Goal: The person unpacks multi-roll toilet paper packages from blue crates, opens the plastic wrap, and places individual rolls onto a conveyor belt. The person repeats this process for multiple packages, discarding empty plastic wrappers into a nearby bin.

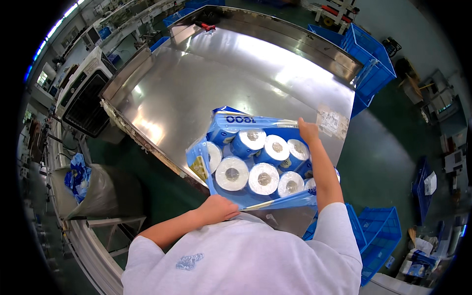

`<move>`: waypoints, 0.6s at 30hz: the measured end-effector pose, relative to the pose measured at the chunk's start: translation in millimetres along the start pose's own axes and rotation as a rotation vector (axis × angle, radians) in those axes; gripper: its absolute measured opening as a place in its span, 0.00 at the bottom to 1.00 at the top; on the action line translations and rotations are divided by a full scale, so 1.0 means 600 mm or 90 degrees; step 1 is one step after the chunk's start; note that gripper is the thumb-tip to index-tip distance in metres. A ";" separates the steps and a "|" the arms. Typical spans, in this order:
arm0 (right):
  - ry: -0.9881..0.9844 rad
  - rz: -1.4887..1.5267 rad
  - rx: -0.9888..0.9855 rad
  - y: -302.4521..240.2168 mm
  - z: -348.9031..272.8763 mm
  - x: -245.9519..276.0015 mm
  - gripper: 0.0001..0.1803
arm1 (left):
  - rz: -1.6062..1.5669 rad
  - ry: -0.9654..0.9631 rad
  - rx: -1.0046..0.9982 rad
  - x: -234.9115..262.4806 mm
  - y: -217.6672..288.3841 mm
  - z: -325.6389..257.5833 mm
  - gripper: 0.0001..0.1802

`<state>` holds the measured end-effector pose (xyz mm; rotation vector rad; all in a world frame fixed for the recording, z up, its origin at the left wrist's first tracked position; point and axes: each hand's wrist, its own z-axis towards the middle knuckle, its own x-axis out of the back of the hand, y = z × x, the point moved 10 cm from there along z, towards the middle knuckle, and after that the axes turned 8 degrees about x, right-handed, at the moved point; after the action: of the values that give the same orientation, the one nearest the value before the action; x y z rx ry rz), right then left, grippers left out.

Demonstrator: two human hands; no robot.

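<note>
A blue printed plastic bag (255,121) lies on the metal table, its mouth stretched wide and facing up. Several toilet paper rolls (232,173) in clear and blue wrapping stand inside it in rows, ends up. My left hand (217,209) is closed on the bag's near edge at its left corner. Across the opening, my right hand (308,131) grips the far edge near its right end. My right forearm passes over the right side of the bag and hides some of the rolls there.
The steel table (196,93) has raised rims and a worn left edge. A red-handled tool (208,27) lies at its far end. Blue crates (366,54) stand far right, more crates (378,236) near right. A large sack (105,189) with blue plastic stands left, below a white machine (86,93).
</note>
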<state>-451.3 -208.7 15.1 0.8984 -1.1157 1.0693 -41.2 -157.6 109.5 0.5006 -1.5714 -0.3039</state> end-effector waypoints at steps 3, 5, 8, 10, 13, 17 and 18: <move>-0.003 -0.013 0.013 -0.023 0.039 -0.013 0.02 | -0.022 -0.009 0.045 -0.009 -0.065 -0.014 0.18; -0.019 -0.023 0.015 -0.052 0.039 -0.038 0.02 | -0.021 -0.022 0.088 -0.033 -0.139 -0.012 0.20; -0.160 -0.024 0.025 -0.104 0.002 -0.109 0.05 | 0.017 -0.058 0.117 -0.110 -0.239 0.007 0.21; -0.254 0.057 -0.056 -0.135 -0.043 -0.145 0.07 | 0.072 -0.143 0.202 -0.148 -0.281 0.035 0.19; 0.094 0.158 0.013 -0.251 -0.073 0.041 0.15 | 0.094 -0.139 0.256 -0.158 -0.300 0.072 0.13; -0.121 0.178 0.032 -0.328 -0.168 -0.031 0.30 | 0.114 -0.032 -0.008 -0.167 -0.227 0.162 0.15; -0.151 0.148 0.027 -0.354 -0.187 -0.021 0.32 | 0.137 -0.031 -0.060 -0.168 -0.209 0.171 0.16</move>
<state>-220.0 -160.2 -29.8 0.9637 -1.4250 1.2008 -125.8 -227.6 -46.3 0.2501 -1.6339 -0.2253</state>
